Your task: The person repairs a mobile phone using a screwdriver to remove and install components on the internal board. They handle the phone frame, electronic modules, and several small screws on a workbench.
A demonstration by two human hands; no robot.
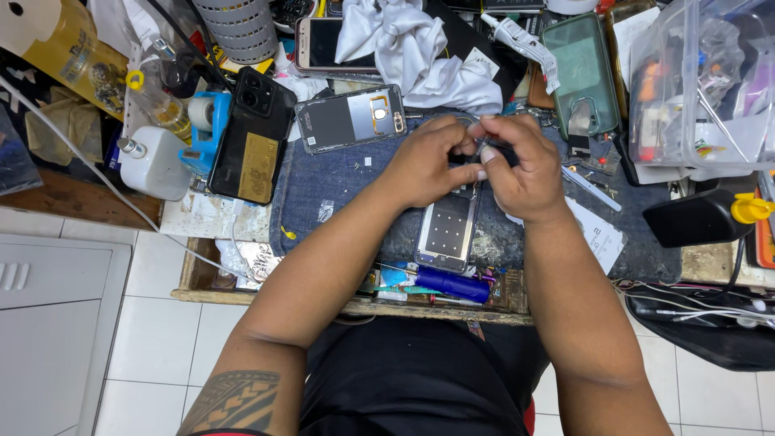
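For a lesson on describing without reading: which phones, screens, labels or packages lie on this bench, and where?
Opened phone: under both hands, silver frame.
Black phone: left, gold label.
Grey back panel: centre, leaning.
Dark-screened phone: top centre.
Green case: top right.
White bottle: far left.

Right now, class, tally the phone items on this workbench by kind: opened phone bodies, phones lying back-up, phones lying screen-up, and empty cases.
Opened phone bodies: 2, one under the hands, one grey
Phones lying back-up: 1, black
Phones lying screen-up: 1
Empty cases: 1, green
Total: 5
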